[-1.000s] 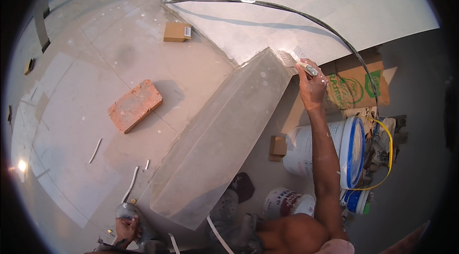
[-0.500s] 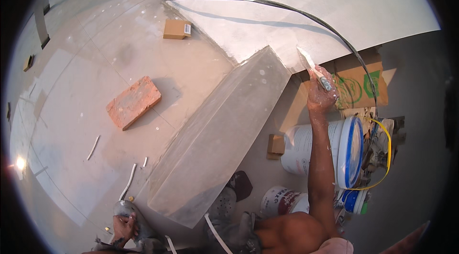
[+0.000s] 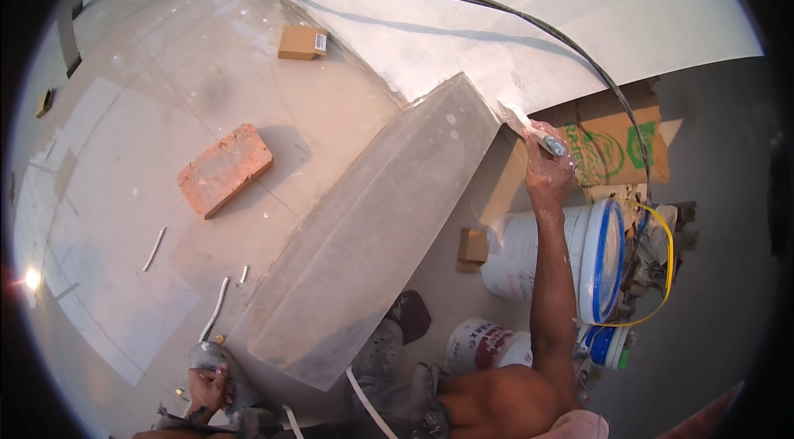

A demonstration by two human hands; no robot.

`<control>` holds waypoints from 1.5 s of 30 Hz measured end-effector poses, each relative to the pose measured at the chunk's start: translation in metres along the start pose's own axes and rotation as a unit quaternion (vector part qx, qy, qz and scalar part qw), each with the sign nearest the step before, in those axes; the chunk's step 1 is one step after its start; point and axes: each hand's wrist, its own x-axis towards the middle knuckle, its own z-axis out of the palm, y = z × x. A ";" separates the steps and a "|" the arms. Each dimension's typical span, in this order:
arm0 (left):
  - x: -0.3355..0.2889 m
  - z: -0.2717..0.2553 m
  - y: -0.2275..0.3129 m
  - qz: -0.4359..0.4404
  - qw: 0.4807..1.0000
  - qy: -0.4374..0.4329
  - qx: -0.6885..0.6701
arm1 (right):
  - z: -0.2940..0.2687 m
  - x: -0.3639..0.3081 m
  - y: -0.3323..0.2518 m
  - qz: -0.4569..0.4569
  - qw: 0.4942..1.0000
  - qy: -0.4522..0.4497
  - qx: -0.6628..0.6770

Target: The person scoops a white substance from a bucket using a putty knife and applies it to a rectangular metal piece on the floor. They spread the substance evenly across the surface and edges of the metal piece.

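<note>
My right hand point(image 3: 549, 170), speckled with white, closes round the handle of a paintbrush point(image 3: 518, 120). The brush's whitened head touches or nearly touches the lower edge of the white panel point(image 3: 529, 17), beside the far end of a long grey beam-like block point(image 3: 376, 232). At the lower left my left hand point(image 3: 208, 389) is closed, its fingers curled against a grey rounded shape point(image 3: 217, 356) that looks like my trouser leg. What those fingers may hold is hidden.
A black cable point(image 3: 496, 11) arches over the panel. Beneath my right arm stand a large white bucket point(image 3: 517, 249) and a smaller bucket point(image 3: 484, 344). Printed cardboard point(image 3: 616, 145) lies behind them. A red brick point(image 3: 225, 170) and a small brown box point(image 3: 303, 42) rest on the floor to the left.
My right hand has brought the paintbrush down and left, toward the corner where the panel meets the grey block. The left hand stays at the grey shape. The whole view has shifted slightly.
</note>
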 end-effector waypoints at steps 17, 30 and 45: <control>0.001 -0.002 0.002 0.004 1.000 -0.028 0.011 | -0.023 0.013 -0.015 -0.122 0.973 0.107 -0.163; 0.003 0.001 0.006 0.019 0.999 -0.033 0.027 | 0.012 0.024 -0.020 -0.030 0.988 0.012 -0.148; -0.002 -0.003 0.013 0.003 0.999 -0.042 0.027 | 0.036 0.034 -0.025 -0.021 0.994 -0.021 -0.107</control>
